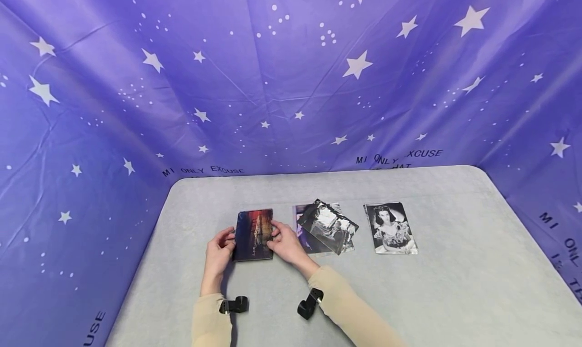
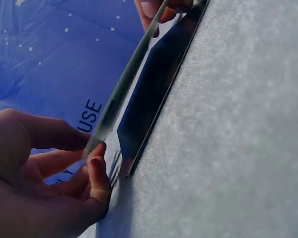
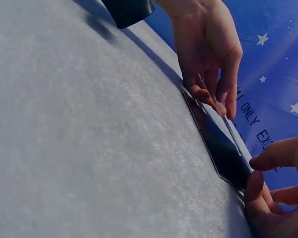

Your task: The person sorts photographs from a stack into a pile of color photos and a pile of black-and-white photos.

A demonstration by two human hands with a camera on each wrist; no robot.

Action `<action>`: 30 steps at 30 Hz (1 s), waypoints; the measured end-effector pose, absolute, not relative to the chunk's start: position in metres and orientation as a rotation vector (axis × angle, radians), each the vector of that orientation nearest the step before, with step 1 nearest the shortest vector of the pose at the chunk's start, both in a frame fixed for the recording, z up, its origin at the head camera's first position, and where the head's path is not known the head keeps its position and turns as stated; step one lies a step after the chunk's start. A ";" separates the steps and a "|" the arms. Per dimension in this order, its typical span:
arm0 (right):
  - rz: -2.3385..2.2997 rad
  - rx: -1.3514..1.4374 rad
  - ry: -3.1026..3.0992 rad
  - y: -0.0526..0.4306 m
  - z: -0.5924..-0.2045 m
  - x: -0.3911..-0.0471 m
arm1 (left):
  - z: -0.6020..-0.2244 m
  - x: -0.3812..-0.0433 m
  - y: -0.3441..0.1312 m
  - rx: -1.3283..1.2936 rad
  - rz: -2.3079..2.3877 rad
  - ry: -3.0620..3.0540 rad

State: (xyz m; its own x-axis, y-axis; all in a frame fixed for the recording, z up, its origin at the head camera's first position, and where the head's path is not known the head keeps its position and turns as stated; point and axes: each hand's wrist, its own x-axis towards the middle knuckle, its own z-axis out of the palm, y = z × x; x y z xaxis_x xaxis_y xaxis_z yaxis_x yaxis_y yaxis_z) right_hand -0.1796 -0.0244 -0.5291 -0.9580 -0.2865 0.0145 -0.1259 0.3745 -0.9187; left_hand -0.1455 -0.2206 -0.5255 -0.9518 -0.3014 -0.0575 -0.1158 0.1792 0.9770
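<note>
A photo card (image 1: 252, 235) with a dark blue and red picture of a tall lit structure lies between my hands at the left of the table. My left hand (image 1: 219, 253) pinches its left edge between thumb and fingers. At the opposite edge, my right hand (image 1: 286, 243) holds it the same way. Seen edge-on in the left wrist view, this thin card (image 2: 121, 94) is tilted above a dark card (image 2: 151, 94) that lies on the table. In the right wrist view the dark card (image 3: 216, 141) shows beneath it too; how many lie there I cannot tell.
Fanned black-and-white photo cards (image 1: 331, 228), with a purplish one below, lie just right of my right hand. Farther right is a neater pile topped by a portrait card (image 1: 392, 230). The grey table (image 1: 454, 296) is bordered by a purple star-printed curtain (image 1: 291, 84).
</note>
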 end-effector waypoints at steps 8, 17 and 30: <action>-1.661 -0.385 2.436 -0.020 -0.529 -0.178 | -0.528 -0.143 -0.218 0.492 -1.808 -2.311; -1.783 -0.388 2.383 0.000 -0.524 -0.171 | -0.529 -0.139 -0.215 0.490 -1.822 -2.254; -1.865 -0.388 2.478 0.030 -0.527 -0.165 | -0.520 -0.132 -0.203 0.454 -1.979 -2.168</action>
State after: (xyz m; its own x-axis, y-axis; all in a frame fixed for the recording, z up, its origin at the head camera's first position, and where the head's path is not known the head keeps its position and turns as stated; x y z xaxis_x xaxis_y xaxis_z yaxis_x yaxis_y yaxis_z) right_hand -0.1652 0.0301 -0.5269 -0.9691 -0.2062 0.1354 -0.1873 0.2574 -0.9480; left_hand -0.1323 -0.2032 -0.5199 -0.9389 -0.3352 -0.0781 -0.1081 0.0719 0.9915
